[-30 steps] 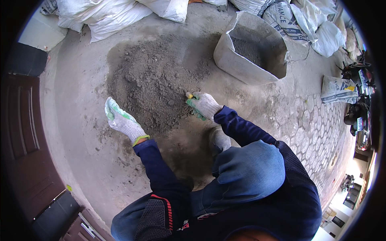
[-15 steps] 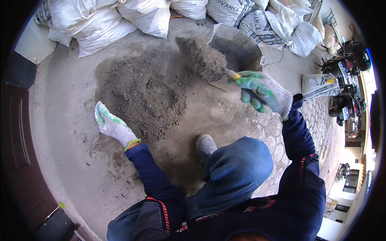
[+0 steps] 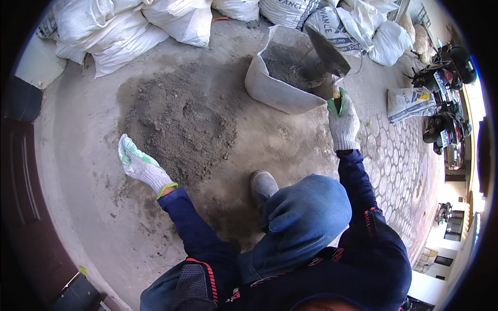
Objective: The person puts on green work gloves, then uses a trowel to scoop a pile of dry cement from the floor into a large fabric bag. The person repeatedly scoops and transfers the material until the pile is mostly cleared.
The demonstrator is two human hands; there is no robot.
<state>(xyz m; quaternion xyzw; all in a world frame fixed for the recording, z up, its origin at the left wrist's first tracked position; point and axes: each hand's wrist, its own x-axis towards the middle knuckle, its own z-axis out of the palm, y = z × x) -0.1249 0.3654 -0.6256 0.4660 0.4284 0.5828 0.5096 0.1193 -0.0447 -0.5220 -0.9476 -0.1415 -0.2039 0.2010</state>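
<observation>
The trowel handle (image 3: 336, 94) is largely covered by the gloved right hand (image 3: 344, 123); the trowel blade (image 3: 328, 52) masks part of the right side of the grey container (image 3: 277, 93). The upper edge crops the white sacks (image 3: 129, 44), the dark lens rim the brown panelled door (image 3: 23, 176). The denim-clad knee (image 3: 308, 207) hides the rear of the grey shoe (image 3: 264, 185). Distant motorcycle (image 3: 443, 213): too small for detail

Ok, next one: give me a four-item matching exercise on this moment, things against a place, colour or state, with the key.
Things:
1. trowel
2. left hand
3. sandy mound
4. tub

Descriptions:
A. heaped on the concrete floor
B. pale-walled, with grey material inside
C. gripped by the right hand
D. gloved in white and green

Pairs: 1-C, 2-D, 3-A, 4-B
</observation>
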